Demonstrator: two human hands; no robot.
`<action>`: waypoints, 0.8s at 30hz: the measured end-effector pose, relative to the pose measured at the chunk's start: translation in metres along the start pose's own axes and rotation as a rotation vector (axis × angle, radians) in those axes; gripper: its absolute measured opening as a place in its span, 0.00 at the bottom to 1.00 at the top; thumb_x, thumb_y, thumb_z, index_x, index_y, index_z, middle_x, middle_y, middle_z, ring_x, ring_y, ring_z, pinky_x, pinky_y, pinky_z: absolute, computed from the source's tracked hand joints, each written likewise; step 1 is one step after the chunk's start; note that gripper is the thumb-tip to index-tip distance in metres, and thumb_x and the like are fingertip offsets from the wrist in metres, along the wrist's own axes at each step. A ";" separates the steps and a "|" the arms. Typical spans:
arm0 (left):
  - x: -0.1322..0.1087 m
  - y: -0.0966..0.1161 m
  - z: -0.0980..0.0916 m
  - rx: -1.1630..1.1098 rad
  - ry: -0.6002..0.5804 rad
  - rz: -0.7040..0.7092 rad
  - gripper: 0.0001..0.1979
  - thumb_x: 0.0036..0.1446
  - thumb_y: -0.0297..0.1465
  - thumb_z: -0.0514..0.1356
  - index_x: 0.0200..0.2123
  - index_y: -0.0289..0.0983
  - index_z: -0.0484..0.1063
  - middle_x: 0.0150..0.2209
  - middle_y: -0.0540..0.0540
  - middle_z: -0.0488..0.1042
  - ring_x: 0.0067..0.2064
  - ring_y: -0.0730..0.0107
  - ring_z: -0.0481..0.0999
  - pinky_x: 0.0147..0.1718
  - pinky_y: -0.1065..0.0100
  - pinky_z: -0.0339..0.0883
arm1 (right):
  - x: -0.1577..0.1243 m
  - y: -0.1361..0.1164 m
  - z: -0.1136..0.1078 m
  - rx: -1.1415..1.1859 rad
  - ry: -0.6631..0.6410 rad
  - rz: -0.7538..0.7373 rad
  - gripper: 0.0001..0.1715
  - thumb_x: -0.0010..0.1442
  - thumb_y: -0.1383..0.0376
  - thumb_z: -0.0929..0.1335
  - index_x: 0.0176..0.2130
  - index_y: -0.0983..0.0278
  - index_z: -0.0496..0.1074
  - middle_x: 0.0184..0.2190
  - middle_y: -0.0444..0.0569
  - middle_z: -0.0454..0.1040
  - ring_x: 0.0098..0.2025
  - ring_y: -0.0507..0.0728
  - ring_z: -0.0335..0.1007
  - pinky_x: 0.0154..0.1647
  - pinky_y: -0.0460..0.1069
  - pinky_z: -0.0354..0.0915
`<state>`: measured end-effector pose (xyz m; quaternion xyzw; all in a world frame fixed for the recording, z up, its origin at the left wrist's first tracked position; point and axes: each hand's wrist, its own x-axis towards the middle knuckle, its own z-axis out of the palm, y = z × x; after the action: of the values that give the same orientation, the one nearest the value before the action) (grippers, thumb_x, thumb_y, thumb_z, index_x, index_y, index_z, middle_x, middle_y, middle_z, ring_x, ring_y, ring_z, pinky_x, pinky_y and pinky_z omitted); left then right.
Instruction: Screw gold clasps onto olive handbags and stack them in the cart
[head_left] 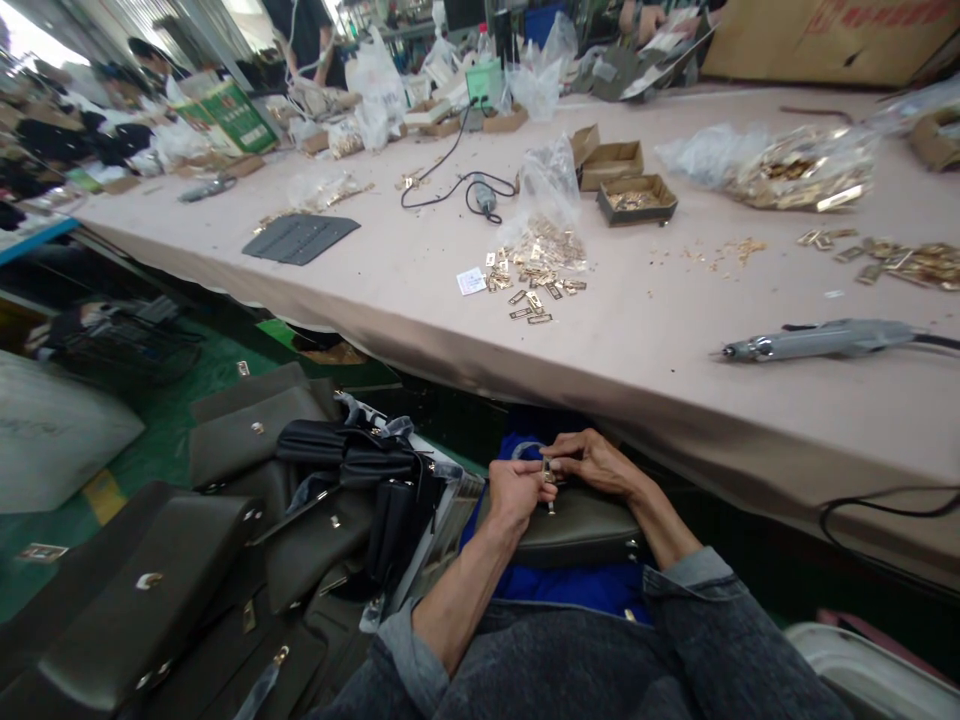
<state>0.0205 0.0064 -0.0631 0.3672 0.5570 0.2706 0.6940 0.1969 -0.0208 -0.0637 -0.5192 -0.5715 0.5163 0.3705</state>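
A dark olive handbag (pixel 577 527) lies across my lap on blue cloth (pixel 555 585). My left hand (pixel 519 492) and my right hand (pixel 592 462) meet over the bag's upper side. Between their fingertips is a small gold metal clasp (pixel 550 472), which both hands pinch. Part of the clasp hangs down against the bag's front. The fingers cover most of it, so I cannot tell how it sits on the bag.
On the table (pixel 637 290) lie an electric screwdriver (pixel 817 341), loose gold metal frames (pixel 534 300), a small cardboard box (pixel 637 200) and a dark flat panel (pixel 301 238). More olive bags (pixel 142 600) are piled at my left. Other people stand at the far side.
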 end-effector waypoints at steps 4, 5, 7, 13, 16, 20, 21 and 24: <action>-0.003 0.000 -0.003 0.030 -0.022 0.030 0.11 0.43 0.23 0.67 0.33 0.22 0.81 0.22 0.37 0.78 0.19 0.69 0.74 0.18 0.73 0.71 | 0.003 -0.008 0.003 0.030 0.087 0.033 0.14 0.60 0.59 0.73 0.40 0.66 0.83 0.32 0.50 0.77 0.32 0.56 0.72 0.33 0.46 0.64; -0.002 -0.003 -0.004 0.045 -0.027 0.035 0.12 0.44 0.25 0.68 0.34 0.23 0.81 0.21 0.38 0.77 0.18 0.70 0.73 0.18 0.73 0.70 | 0.004 -0.011 0.003 0.015 0.112 0.023 0.12 0.58 0.61 0.73 0.39 0.66 0.84 0.32 0.50 0.77 0.32 0.56 0.72 0.32 0.46 0.64; 0.005 -0.010 -0.009 0.061 -0.082 0.051 0.17 0.47 0.33 0.70 0.36 0.23 0.82 0.21 0.38 0.77 0.20 0.68 0.75 0.19 0.73 0.70 | 0.008 -0.016 0.004 -0.040 0.165 -0.004 0.08 0.55 0.66 0.73 0.35 0.65 0.84 0.29 0.49 0.77 0.31 0.55 0.71 0.30 0.45 0.62; 0.030 -0.026 -0.017 0.098 -0.199 0.084 0.35 0.40 0.56 0.72 0.31 0.26 0.81 0.27 0.33 0.79 0.21 0.63 0.77 0.17 0.72 0.67 | 0.013 -0.025 0.011 -0.041 0.243 0.070 0.10 0.48 0.70 0.71 0.32 0.65 0.84 0.28 0.48 0.78 0.30 0.56 0.73 0.28 0.45 0.62; 0.032 -0.024 -0.018 0.138 -0.186 0.116 0.38 0.38 0.60 0.71 0.31 0.26 0.81 0.21 0.37 0.76 0.17 0.67 0.72 0.16 0.72 0.64 | 0.008 -0.036 0.014 -0.030 0.301 0.159 0.11 0.50 0.67 0.72 0.35 0.66 0.84 0.31 0.49 0.79 0.32 0.58 0.74 0.30 0.46 0.65; 0.025 -0.014 -0.016 0.116 -0.119 0.108 0.40 0.34 0.61 0.71 0.31 0.26 0.81 0.20 0.37 0.76 0.16 0.69 0.70 0.16 0.71 0.62 | -0.016 -0.070 -0.004 -0.209 0.564 0.061 0.15 0.55 0.60 0.73 0.41 0.64 0.83 0.29 0.48 0.78 0.32 0.58 0.73 0.33 0.48 0.67; 0.023 -0.011 -0.015 0.102 -0.098 0.104 0.39 0.32 0.60 0.72 0.31 0.27 0.81 0.21 0.37 0.77 0.16 0.69 0.70 0.16 0.71 0.63 | -0.026 -0.080 -0.015 -0.243 0.669 0.028 0.16 0.57 0.58 0.72 0.42 0.64 0.82 0.30 0.48 0.77 0.31 0.58 0.73 0.33 0.48 0.67; 0.014 -0.002 -0.013 0.083 -0.067 0.076 0.37 0.30 0.58 0.74 0.30 0.28 0.80 0.20 0.39 0.76 0.16 0.68 0.70 0.16 0.70 0.63 | -0.058 -0.106 -0.066 -0.337 1.045 0.012 0.23 0.61 0.49 0.70 0.46 0.63 0.80 0.31 0.50 0.77 0.30 0.59 0.72 0.34 0.50 0.68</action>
<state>0.0113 0.0188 -0.0743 0.4256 0.5299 0.2609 0.6856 0.2485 -0.0564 0.0586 -0.7619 -0.3830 0.0932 0.5139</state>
